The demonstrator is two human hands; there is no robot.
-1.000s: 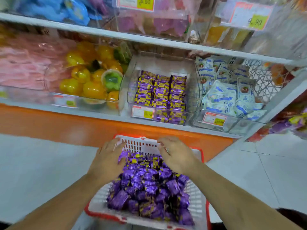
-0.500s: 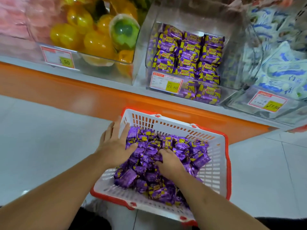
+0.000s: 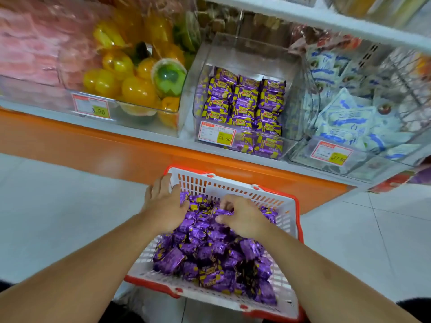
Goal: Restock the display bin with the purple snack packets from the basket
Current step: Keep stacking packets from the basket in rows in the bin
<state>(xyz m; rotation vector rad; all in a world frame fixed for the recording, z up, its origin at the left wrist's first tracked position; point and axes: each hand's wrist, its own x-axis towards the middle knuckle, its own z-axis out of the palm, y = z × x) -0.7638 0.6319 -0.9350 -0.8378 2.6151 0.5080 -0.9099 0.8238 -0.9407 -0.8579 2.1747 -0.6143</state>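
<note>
Yellow fruit jelly cups are filling a clear bin at the shelf's left part, with one green-topped cup lying among them at that bin's right side. A price tag reading 3.60 is hanging on its front wall. Pink packets are piling up at the shelf's far left. White and blue packets are sitting in another clear bin toward the shelf's right end, a red and yellow tag showing on its front. An orange strip is running along the shelf's front edge, above pale floor tiles.
</note>
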